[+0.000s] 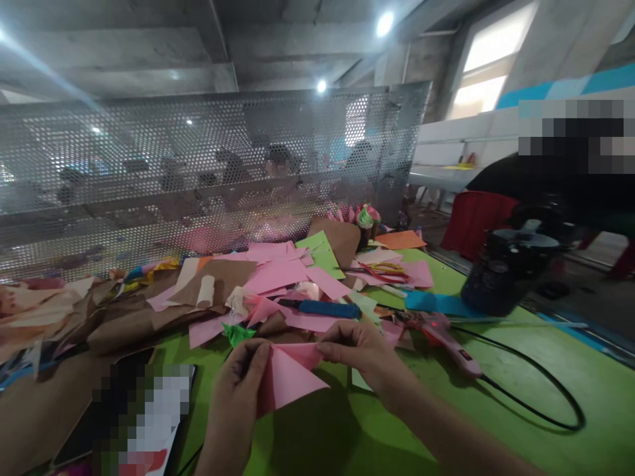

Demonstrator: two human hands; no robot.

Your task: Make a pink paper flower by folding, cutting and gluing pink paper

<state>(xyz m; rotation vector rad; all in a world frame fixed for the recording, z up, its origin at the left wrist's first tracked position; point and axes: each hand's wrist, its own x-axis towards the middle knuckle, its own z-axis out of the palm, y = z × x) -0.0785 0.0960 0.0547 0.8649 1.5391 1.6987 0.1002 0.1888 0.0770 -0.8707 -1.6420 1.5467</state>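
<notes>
A folded piece of pink paper point(290, 382) is held up over the green tabletop point(317, 439), its loose corner pointing right. My left hand point(241, 373) pinches its left side between thumb and fingers. With thumb and forefinger, my right hand point(354, 350) grips the upper right corner. Just beyond my hands lies a blue-handled tool point(322, 309) on pink sheets, its kind unclear. To the left of it sits a crumpled green scrap point(238, 334). A pink glue gun point(451, 344) rests right of my right hand, a red light glowing on it.
Pink and brown paper sheets point(278, 271) pile across the back. Scissors with yellow and red handles point(384, 270) lie there. A dark, lidded container point(510, 271) stands at right, near the glue gun's black cable point(550, 377). A phone point(106, 403) lies left; a perforated metal screen point(208, 178) rises behind.
</notes>
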